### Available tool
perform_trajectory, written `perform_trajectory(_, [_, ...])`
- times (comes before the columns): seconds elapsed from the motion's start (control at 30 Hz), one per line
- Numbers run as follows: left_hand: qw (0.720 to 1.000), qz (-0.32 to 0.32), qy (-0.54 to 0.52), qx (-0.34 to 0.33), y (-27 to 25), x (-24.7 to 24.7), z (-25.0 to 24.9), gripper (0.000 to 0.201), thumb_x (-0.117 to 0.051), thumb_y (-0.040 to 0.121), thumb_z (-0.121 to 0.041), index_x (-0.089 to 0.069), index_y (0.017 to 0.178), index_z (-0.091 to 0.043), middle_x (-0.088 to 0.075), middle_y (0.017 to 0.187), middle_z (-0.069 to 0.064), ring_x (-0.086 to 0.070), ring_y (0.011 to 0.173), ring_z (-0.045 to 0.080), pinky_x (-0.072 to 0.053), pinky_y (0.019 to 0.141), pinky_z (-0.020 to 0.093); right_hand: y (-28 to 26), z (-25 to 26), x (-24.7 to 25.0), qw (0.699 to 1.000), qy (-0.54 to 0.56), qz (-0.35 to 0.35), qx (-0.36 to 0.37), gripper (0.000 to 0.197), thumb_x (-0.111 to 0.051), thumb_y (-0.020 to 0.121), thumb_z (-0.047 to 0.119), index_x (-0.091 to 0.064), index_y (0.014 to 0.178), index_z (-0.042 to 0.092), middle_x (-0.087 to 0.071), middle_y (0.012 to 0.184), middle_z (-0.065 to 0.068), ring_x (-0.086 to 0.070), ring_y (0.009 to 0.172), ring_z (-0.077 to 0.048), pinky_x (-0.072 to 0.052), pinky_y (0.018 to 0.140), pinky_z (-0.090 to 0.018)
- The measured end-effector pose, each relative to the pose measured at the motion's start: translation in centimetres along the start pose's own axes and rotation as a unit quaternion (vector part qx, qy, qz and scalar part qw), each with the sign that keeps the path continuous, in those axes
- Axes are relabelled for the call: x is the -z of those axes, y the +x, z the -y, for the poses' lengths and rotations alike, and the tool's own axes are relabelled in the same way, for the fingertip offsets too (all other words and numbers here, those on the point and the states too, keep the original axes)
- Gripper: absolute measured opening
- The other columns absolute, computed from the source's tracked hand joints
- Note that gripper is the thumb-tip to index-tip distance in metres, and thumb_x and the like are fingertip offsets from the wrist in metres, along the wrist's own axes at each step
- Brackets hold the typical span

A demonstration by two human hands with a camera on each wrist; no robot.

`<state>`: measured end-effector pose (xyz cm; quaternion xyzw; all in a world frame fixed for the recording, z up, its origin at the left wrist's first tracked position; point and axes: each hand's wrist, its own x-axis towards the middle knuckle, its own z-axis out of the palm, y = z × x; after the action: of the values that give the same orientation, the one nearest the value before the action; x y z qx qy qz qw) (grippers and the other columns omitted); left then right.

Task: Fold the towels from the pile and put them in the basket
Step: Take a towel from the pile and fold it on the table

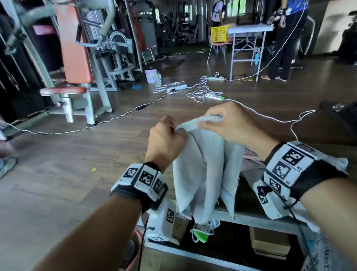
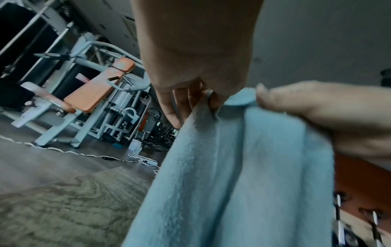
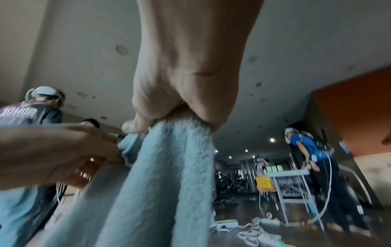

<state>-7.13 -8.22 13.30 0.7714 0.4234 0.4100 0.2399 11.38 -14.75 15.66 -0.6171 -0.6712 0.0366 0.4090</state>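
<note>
A pale grey-blue towel (image 1: 203,168) hangs in loose folds in front of me, held up by its top edge. My left hand (image 1: 163,135) pinches the edge at the left and my right hand (image 1: 224,124) grips it at the right, the two hands close together. In the left wrist view the left hand's fingers (image 2: 190,100) curl round the towel (image 2: 243,175) edge. In the right wrist view the right hand (image 3: 169,117) clamps a bunched part of the towel (image 3: 165,183). More pale cloth (image 1: 308,216) lies under my right wrist. No nearby basket shows.
A metal frame with boxes (image 1: 268,240) stands below the towel. White cables and power strips (image 1: 203,92) trail over the wood floor. Gym machines (image 1: 75,58) stand at the left. Far off are a folding table (image 1: 250,31), a yellow basket (image 1: 219,33) and people (image 1: 289,16).
</note>
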Motion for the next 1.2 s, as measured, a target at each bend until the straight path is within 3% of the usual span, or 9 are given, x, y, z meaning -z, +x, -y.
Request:
perform_trajectory(0.17, [0.993, -0.078, -0.075, 0.053, 2.2, 2.1, -2.6, 0.018, -0.046, 0.091, -0.014, -0.051, 0.107, -0.007, -0.066, 0.101, 0.017, -0.061, 0.095, 0.037, -0.05, 0.084, 0.041, -2.8, -2.8, 1.5, 0.967, -0.181, 0.114, -0.136, 0.035, -0.075, 0.081, 0.033, -0.055, 0.055, 0.022, -0.045, 0.056, 0.008, -0.054, 0.066, -0.02, -0.046, 0.063, -0.035])
perform_trajectory(0.37, [0.994, -0.064, -0.058, 0.063, 4.5, 2.8, -3.5, 0.021, -0.038, 0.095, -0.014, -0.041, 0.115, -0.008, -0.062, 0.103, 0.017, -0.06, 0.097, 0.04, -0.049, 0.088, 0.043, -5.6, -4.7, 3.3, 0.969, -0.095, 0.025, -0.225, 0.035, -0.055, 0.098, 0.019, -0.044, 0.066, 0.013, -0.046, 0.062, 0.002, -0.046, 0.063, -0.02, -0.033, 0.057, -0.031])
perform_trajectory(0.53, [0.985, 0.083, 0.144, 0.049, 4.3, 0.8, -3.3, 0.048, -0.059, 0.086, -0.034, -0.038, 0.128, -0.023, -0.045, 0.125, 0.011, -0.045, 0.123, 0.032, -0.031, 0.106, 0.059, -4.3, -2.7, 3.8, 0.987, -0.05, -0.051, -0.144, 0.019, -0.055, 0.097, 0.012, -0.058, 0.078, 0.008, -0.048, 0.066, 0.0, -0.04, 0.062, -0.016, -0.032, 0.054, -0.028])
perform_trajectory(0.6, [0.969, 0.213, 0.125, -0.025, 3.3, -1.0, -3.5, 0.066, -0.071, 0.069, -0.052, -0.039, 0.126, -0.046, -0.04, 0.124, 0.003, -0.043, 0.123, 0.029, -0.036, 0.105, 0.059, -3.7, -2.0, 3.1, 0.995, -0.024, -0.043, -0.091, 0.022, -0.063, 0.094, 0.012, -0.06, 0.073, 0.017, -0.053, 0.065, 0.0, -0.041, 0.061, -0.011, -0.033, 0.058, -0.029])
perform_trajectory(0.67, [0.962, 0.251, 0.062, -0.083, 2.6, -2.6, -3.8, 0.054, -0.068, 0.057, -0.067, -0.054, 0.106, -0.049, -0.057, 0.111, -0.007, -0.054, 0.111, 0.021, -0.045, 0.099, 0.049, -3.1, -1.2, 2.3, 0.998, 0.0, -0.03, -0.055, 0.016, -0.069, 0.09, 0.015, -0.066, 0.075, 0.018, -0.063, 0.069, -0.002, -0.047, 0.063, -0.009, -0.036, 0.06, -0.03])
perform_trajectory(0.8, [0.977, 0.183, 0.014, -0.107, 3.7, -3.9, -4.3, 0.014, -0.065, 0.075, -0.036, -0.061, 0.065, -0.027, -0.059, 0.063, -0.008, -0.057, 0.067, 0.017, -0.05, 0.066, 0.032, -2.6, -1.8, 1.8, 0.996, -0.001, -0.042, -0.076, 0.015, -0.075, 0.086, 0.022, -0.063, 0.078, 0.024, -0.06, 0.06, 0.012, -0.049, 0.055, -0.006, -0.039, 0.056, -0.03])
perform_trajectory(1.0, [0.998, 0.035, -0.008, -0.059, 6.7, -3.0, -2.5, 0.028, -0.045, 0.077, -0.026, -0.066, 0.085, -0.01, -0.07, 0.081, 0.011, -0.063, 0.084, 0.033, -0.051, 0.073, 0.033, -4.1, -6.5, 2.7, 0.972, -0.022, -0.003, -0.234, 0.033, -0.072, 0.089, 0.031, -0.06, 0.075, 0.004, -0.058, 0.063, -0.001, -0.053, 0.061, -0.021, -0.042, 0.058, -0.036])
perform_trajectory(1.1, [0.998, 0.041, 0.049, -0.015, 7.5, -3.1, -1.6, 0.024, -0.049, 0.073, -0.027, -0.063, 0.089, -0.015, -0.069, 0.087, 0.011, -0.064, 0.087, 0.034, -0.052, 0.076, 0.033, -3.6, -6.1, 2.6, 0.967, 0.077, -0.077, -0.23, 0.037, -0.07, 0.092, 0.024, -0.051, 0.062, 0.014, -0.041, 0.048, 0.013, -0.035, 0.048, -0.004, -0.03, 0.05, -0.024])
perform_trajectory(1.2, [0.987, 0.14, 0.06, -0.049, 6.7, -3.5, -2.2, 0.049, -0.07, 0.069, -0.034, -0.058, 0.114, -0.023, -0.062, 0.106, -0.001, -0.061, 0.096, 0.022, -0.05, 0.084, 0.026, -1.8, -4.9, 2.1, 0.962, 0.143, -0.118, -0.201, 0.021, -0.073, 0.088, 0.016, -0.063, 0.071, 0.012, -0.052, 0.059, 0.009, -0.044, 0.057, -0.005, -0.034, 0.056, -0.025])
